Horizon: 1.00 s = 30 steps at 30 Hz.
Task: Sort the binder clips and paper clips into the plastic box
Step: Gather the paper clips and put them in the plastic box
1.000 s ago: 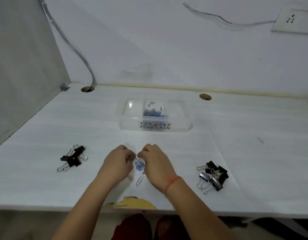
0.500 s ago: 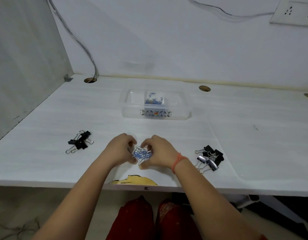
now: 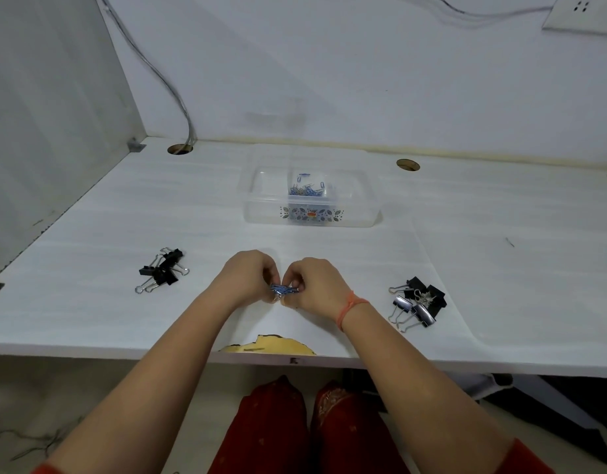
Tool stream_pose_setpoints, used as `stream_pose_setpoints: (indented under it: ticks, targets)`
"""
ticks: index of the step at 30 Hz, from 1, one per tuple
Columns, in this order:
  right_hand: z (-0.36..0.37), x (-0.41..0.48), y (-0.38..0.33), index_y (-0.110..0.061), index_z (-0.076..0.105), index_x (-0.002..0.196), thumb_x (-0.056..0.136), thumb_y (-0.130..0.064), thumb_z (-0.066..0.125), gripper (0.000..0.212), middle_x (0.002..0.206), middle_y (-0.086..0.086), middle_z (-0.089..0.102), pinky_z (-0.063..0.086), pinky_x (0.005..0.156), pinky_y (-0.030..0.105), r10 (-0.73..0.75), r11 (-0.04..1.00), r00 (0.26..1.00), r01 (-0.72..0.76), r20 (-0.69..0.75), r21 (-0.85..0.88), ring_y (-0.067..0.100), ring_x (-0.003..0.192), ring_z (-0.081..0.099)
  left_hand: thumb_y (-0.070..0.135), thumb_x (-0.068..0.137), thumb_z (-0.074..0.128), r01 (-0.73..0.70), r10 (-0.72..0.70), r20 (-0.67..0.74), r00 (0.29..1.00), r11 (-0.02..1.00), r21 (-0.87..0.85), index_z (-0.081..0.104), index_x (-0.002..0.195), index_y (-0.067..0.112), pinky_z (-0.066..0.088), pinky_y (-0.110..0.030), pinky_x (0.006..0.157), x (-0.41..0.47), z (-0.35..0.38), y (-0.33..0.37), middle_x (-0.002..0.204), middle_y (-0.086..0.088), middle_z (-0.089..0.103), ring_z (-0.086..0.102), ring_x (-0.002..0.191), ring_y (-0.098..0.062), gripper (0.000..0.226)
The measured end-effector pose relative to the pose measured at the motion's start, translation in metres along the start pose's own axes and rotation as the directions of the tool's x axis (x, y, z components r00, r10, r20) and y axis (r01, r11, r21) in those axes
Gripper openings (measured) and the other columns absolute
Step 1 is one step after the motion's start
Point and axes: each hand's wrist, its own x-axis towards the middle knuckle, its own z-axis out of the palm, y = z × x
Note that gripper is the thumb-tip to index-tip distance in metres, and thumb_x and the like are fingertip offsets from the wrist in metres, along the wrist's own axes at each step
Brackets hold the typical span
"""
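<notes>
My left hand (image 3: 247, 278) and my right hand (image 3: 315, 285) meet near the table's front edge, and together they pinch a small bunch of blue paper clips (image 3: 283, 290) between curled fingertips. The clear plastic box (image 3: 360, 213) stands farther back in the middle, with several blue paper clips (image 3: 307, 189) inside its middle section. A pile of black binder clips (image 3: 163, 271) lies on the left of the table. Another pile of black binder clips (image 3: 418, 304) lies on the right, close to my right wrist.
The white table (image 3: 90, 234) has cable holes (image 3: 180, 149) along the back. A grey side panel (image 3: 38, 114) closes the left side. A chipped patch (image 3: 271, 347) shows at the front edge. A wall socket (image 3: 582, 12) sits top right.
The loose paper clips that lay on the table under my hands are now gathered into one bunch pinched by both hands. The view has tilted down and pulled back.
</notes>
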Motion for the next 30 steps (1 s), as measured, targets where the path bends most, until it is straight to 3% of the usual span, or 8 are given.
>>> stream_pose_setpoints:
  ticks: [3,6,8,12,16,23,28,30]
  targets:
    - [0.003,-0.001,-0.001,-0.009,0.068,0.093,0.08,-0.02,0.067,0.017,0.076,-0.004,0.049,0.033,0.069,0.026,-0.013,0.998,1.0,0.013,-0.007,-0.055,0.019,0.079,0.051,0.007,0.065,0.075,-0.006,0.006,-0.023,1.0,1.0,0.009,0.066,0.071,0.018,0.04,-0.02,0.06,0.0,0.003,0.001,0.089,-0.003,0.072,0.06,0.077,-0.017,0.016]
    - [0.005,-0.001,-0.003,-0.006,0.063,0.102,0.087,-0.019,0.059,0.021,0.103,0.013,0.056,0.033,0.071,0.028,-0.024,0.991,1.0,0.025,0.006,-0.132,0.03,0.093,0.055,0.006,0.067,0.071,-0.025,0.027,-0.072,0.997,0.999,0.029,0.056,0.065,0.024,0.042,-0.025,0.063,-0.001,0.007,0.001,0.088,-0.002,0.071,0.061,0.078,-0.019,0.023]
    - [0.005,-0.001,-0.004,-0.003,0.06,0.106,0.09,-0.018,0.054,0.022,0.11,0.018,0.056,0.031,0.071,0.029,-0.031,0.983,0.999,0.034,0.022,-0.179,0.033,0.099,0.055,0.007,0.067,0.069,-0.033,0.037,-0.098,0.995,0.999,0.044,0.058,0.068,0.022,0.046,-0.029,0.069,-0.002,0.009,0.002,0.087,-0.001,0.071,0.063,0.082,-0.021,0.019]
    - [0.005,-0.001,-0.004,-0.001,0.057,0.108,0.092,-0.017,0.05,0.023,0.11,0.02,0.057,0.027,0.07,0.028,-0.05,0.973,0.999,0.053,0.018,-0.226,0.035,0.102,0.054,0.008,0.069,0.066,-0.047,0.051,-0.107,0.993,0.998,0.046,0.062,0.078,0.02,0.049,-0.033,0.073,-0.004,0.01,0.001,0.087,0.0,0.069,0.062,0.082,-0.022,0.015]
    - [0.005,-0.004,-0.003,-0.004,0.059,0.105,0.092,-0.019,0.051,0.022,0.104,0.017,0.061,0.028,0.068,0.028,-0.061,0.977,0.998,0.059,-0.004,-0.206,0.032,0.096,0.056,0.009,0.071,0.067,-0.05,0.051,-0.084,0.995,0.999,0.02,0.062,0.079,0.019,0.041,-0.024,0.061,-0.004,0.009,-0.001,0.076,0.006,0.059,0.055,0.076,-0.017,0.014]
    - [0.001,-0.006,0.008,-0.009,0.067,0.093,0.086,-0.019,0.056,0.015,0.089,0.009,0.067,0.029,0.055,0.025,-0.054,0.996,0.998,0.051,-0.041,-0.072,0.019,0.074,0.048,0.004,0.065,0.075,0.055,-0.082,-0.069,0.994,0.941,-0.333,0.07,0.067,0.018,0.043,-0.029,0.066,-0.006,0.008,-0.011,0.067,0.001,0.065,0.055,0.065,-0.016,0.016]
    - [-0.005,-0.003,0.017,-0.011,0.07,0.088,0.083,-0.013,0.059,0.012,0.081,0.002,0.064,0.036,0.067,0.022,-0.003,0.999,0.999,0.005,-0.038,0.034,0.015,0.075,0.053,-0.003,0.066,0.074,0.102,-0.153,-0.072,0.986,0.876,-0.471,0.066,0.062,0.019,0.043,-0.03,0.067,-0.005,0.006,-0.018,0.064,-0.002,0.061,0.054,0.063,-0.018,0.023]
    - [-0.008,-0.003,0.021,-0.014,0.066,0.079,0.085,-0.012,0.06,0.009,0.073,-0.002,0.06,0.042,0.067,0.023,0.059,0.984,0.998,-0.053,-0.029,0.168,0.016,0.068,0.057,-0.008,0.068,0.072,0.114,-0.185,-0.069,0.98,0.817,-0.565,0.065,0.064,0.015,0.047,-0.028,0.065,-0.006,0.004,-0.019,0.066,-0.007,0.059,0.054,0.062,-0.02,0.024]
